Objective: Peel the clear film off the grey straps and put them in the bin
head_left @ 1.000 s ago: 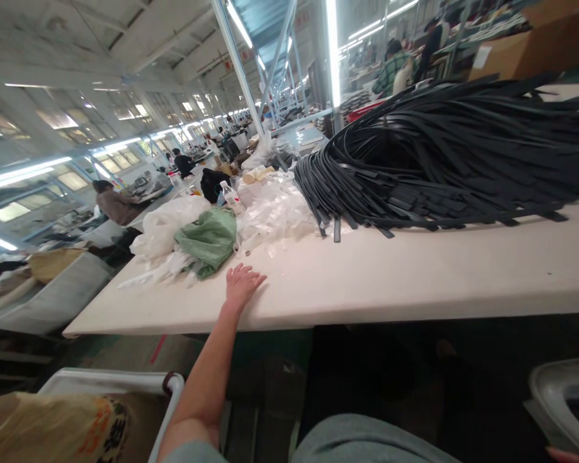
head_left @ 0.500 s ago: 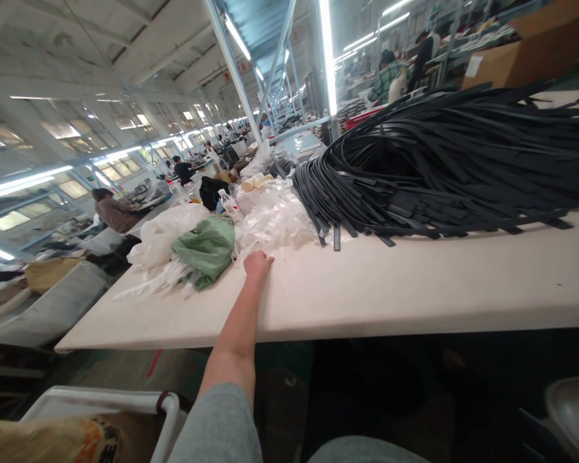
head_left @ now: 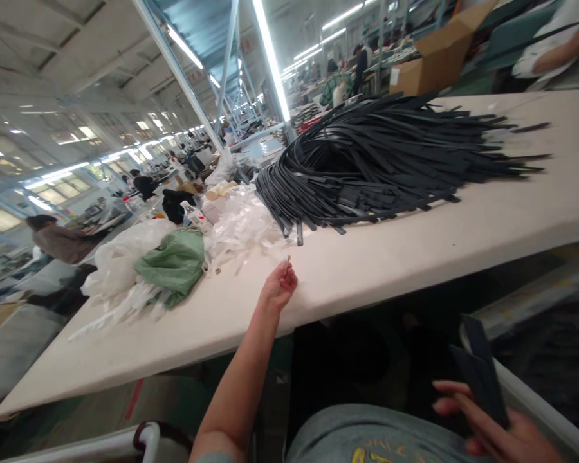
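Observation:
My left hand (head_left: 280, 284) hovers over the near edge of the long white table (head_left: 415, 251), fingers pinched on a small clear scrap that I cannot name. Just beyond it lie clear plastic scraps (head_left: 241, 222) and a green bag (head_left: 174, 263). My right hand (head_left: 492, 427) is low at the bottom right, above my lap, closed on folded black strap pieces (head_left: 480, 370). A big heap of black straps (head_left: 381, 157) covers the middle of the table, well beyond both hands.
A white plastic bag (head_left: 120, 251), a water bottle (head_left: 189, 212) and a black bag (head_left: 176, 202) sit at the table's left. A cardboard box (head_left: 434, 54) stands behind the heap. Another person's arm (head_left: 560, 48) shows at top right. Seated workers fill the benches at left.
The view swung and tilted. My left hand drew back from the plastic scraps toward the table edge, pinched and turned upward. My right hand came into view holding black strap pieces.

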The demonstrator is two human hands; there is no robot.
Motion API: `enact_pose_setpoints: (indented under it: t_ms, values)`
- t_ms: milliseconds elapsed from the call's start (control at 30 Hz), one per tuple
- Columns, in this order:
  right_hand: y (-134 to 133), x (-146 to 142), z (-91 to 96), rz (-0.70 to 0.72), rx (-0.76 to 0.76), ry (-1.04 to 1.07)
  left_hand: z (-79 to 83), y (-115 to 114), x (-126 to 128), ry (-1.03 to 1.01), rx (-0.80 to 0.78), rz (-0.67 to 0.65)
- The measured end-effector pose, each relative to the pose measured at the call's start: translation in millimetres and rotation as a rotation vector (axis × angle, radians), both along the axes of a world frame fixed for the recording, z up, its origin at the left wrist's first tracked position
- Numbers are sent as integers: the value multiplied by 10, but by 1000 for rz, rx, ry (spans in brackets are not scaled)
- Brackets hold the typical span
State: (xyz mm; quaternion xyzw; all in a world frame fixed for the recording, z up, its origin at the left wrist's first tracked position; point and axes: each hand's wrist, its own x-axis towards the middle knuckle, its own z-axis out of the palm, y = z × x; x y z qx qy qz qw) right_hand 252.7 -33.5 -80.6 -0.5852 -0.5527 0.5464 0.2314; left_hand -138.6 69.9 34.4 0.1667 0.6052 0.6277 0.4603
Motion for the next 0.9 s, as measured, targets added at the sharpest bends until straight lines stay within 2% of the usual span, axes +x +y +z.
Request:
enact_pose_setpoints:
  t_ms: [100,167,233,333,467,600,733,900]
  values:
    - [16,-191,396,-36,-77,161,-120,-177,641,-495,21,-176]
    - [38,-249,526,-53,-94,257,-207,-296,972,-753,-27,-247]
    - [47,-252,565,-63,-101,353,-301,-406,1212,-777,-108,-278]
    - [28,-228,552,-66,-121,477,-433,-550,1410,-633,-159,-341]
    - [24,-296,563,3,-211,636,-518,-688,1447,-447,-126,-373]
    - [53,-476,609,98,-210,710,-492,-752,1379,-356,-69,-317]
    - [34,-601,669,198,-171,612,-457,-782,1301,-332,-46,-258]
    - [-44,-618,776,279,-16,353,-465,-804,1235,-308,-35,-233]
